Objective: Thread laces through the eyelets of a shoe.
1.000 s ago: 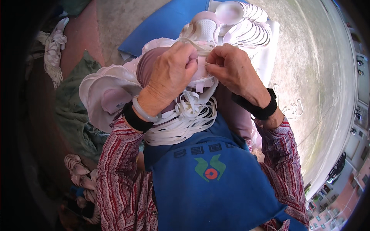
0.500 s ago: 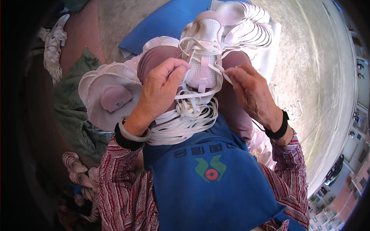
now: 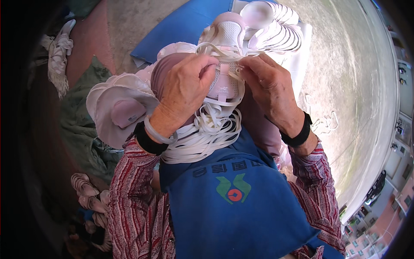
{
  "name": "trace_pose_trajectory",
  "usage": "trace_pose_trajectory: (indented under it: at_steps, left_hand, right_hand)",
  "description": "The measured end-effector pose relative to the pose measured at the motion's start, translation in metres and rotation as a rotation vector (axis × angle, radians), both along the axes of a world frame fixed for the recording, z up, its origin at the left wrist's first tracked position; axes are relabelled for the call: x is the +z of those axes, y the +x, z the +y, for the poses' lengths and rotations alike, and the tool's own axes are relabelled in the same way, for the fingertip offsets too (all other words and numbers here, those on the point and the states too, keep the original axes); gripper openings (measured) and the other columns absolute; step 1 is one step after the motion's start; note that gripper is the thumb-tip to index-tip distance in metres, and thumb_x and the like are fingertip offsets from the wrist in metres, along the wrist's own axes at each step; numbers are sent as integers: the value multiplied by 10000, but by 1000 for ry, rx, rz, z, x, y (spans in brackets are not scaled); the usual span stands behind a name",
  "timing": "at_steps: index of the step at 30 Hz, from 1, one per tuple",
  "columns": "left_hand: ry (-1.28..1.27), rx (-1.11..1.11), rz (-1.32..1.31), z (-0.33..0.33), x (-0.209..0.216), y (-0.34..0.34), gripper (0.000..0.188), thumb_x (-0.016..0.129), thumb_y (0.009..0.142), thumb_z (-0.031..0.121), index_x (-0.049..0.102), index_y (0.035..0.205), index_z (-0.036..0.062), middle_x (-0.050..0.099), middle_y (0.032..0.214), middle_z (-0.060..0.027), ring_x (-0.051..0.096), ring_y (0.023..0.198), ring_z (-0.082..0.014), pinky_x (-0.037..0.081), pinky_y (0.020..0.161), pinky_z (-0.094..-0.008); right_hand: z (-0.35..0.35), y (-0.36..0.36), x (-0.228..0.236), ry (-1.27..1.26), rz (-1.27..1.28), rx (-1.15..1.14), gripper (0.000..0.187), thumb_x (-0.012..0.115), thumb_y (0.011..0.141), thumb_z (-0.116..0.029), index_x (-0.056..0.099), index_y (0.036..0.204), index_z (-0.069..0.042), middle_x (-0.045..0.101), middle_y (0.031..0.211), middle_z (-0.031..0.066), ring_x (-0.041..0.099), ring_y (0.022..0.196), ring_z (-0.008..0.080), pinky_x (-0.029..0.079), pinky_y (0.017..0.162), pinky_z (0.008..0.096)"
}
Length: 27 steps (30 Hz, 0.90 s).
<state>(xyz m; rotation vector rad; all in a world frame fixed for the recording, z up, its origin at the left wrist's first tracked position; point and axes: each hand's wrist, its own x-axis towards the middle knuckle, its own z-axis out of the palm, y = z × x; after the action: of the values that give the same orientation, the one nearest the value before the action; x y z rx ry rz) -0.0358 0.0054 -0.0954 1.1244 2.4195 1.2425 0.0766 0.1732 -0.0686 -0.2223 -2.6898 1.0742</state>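
On my lap rests a white and pale pink shoe upper (image 3: 226,84), partly threaded with a flat white shoelace (image 3: 221,52). My left hand (image 3: 188,87) is closed in a pinch at its left edge; what lies between the fingertips is hidden. At the opposite edge my right hand (image 3: 272,88) pinches the shoelace, its fingertips by the lace rows. Just below the upper, a bundle of loose white shoelaces (image 3: 207,140) lies over my lap and the blue apron (image 3: 233,216).
Stacked pale uppers (image 3: 123,105) lie left of my lap, above green cloth (image 3: 84,116). More stacked uppers (image 3: 276,32) sit at the far right, beside a blue sheet (image 3: 172,28). A stray lace (image 3: 325,123) lies on the floor at right. Other shoe parts (image 3: 90,194) are at lower left.
My right hand has moved left and up, onto the upper's right edge, with the shoelace. My left hand has shifted slightly right and up along the left edge.
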Motion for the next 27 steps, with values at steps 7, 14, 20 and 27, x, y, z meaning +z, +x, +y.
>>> trace_pose_trajectory:
  at_steps: [7,14,20,27]
  left_hand:
    - [63,-19,-22,-5,-10,1,147,715,868,123,699,952,3,627,767,-113,609,687,-220,477,647,-332]
    - [42,93,-200,-6,-5,-2,178,723,877,154,681,929,-11,628,737,-91,591,674,-176,475,644,-312]
    - [-15,120,-285,2,-7,-3,158,744,826,137,649,873,20,598,685,-68,561,636,-149,457,608,-299]
    - [43,-3,-45,1,-14,-5,110,723,816,71,667,898,25,610,758,-81,587,675,-191,465,620,-326]
  right_hand:
    - [-1,-5,-8,201,74,-2,79,675,837,-67,683,903,-24,596,841,126,602,779,326,473,683,414]
    - [-7,-12,-6,162,-33,-8,84,669,845,-105,677,861,-23,586,791,144,600,737,333,473,677,426]
    - [-6,-15,-7,58,-122,-19,92,655,838,-97,673,840,-6,611,807,169,623,741,354,490,690,424]
    - [-10,-14,-13,-10,-48,-1,89,624,849,-71,661,862,9,615,815,183,623,770,359,487,697,428]
